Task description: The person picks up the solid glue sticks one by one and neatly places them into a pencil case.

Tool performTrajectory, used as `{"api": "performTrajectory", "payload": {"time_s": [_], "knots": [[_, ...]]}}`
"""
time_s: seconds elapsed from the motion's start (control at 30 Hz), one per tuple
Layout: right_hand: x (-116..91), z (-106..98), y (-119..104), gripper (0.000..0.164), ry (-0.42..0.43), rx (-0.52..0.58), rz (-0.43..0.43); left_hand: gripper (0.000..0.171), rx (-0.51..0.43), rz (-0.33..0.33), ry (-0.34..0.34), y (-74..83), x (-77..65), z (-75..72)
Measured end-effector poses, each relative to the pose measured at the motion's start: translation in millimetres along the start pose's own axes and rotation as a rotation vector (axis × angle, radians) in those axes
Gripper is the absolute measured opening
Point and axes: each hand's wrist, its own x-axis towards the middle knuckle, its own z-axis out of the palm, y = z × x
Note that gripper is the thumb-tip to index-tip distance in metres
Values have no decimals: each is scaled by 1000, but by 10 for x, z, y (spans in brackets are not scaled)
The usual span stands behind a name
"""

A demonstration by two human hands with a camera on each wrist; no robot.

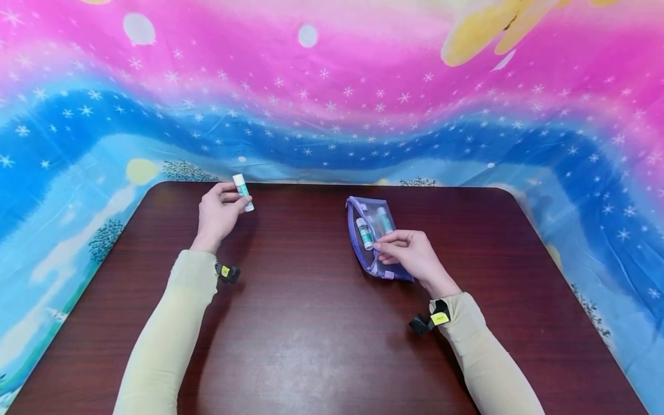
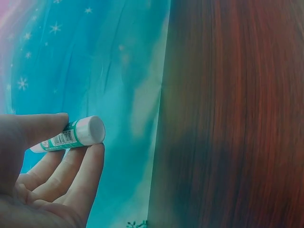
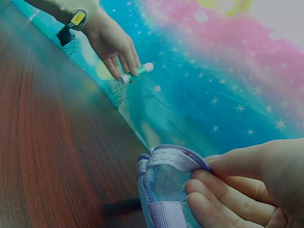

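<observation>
Between thumb and fingertips, my left hand (image 1: 218, 213) pinches a white and green glue stick (image 1: 242, 192) above the table's far left part. The left wrist view shows a barcode on that glue stick (image 2: 66, 137). My right hand (image 1: 410, 253) pinches the edge of a purple mesh zipper pouch (image 1: 384, 271), whose mouth gapes toward the left. One glue stick (image 1: 365, 234) shows at the pouch's mouth, and another glue stick (image 1: 384, 220) shows through the mesh. In the right wrist view, my thumb and fingers grip the pouch's purple zipper edge (image 3: 173, 159).
A dark wood-grain table (image 1: 311, 334) lies under both arms. Behind it and along its sides hangs a colourful cloth backdrop (image 1: 332, 115) with snowflakes. A black wrist camera (image 1: 227, 272) sits on the left wrist, and another wrist camera (image 1: 427, 320) on the right.
</observation>
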Motion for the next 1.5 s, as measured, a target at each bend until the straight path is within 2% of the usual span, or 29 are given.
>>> {"api": "performTrajectory", "payload": {"time_s": [0.57,0.97,1.5], "knots": [[-6,-10,13,25,2,-7,-14,45,-77,28,-78,50,-116,257],[-7,2,8,25,7,4,-8,43,-91,47,-120,104,-165,427],[1,-4,0,26,0,1,-25,44,-156,23,-174,178,-241,676]]}}
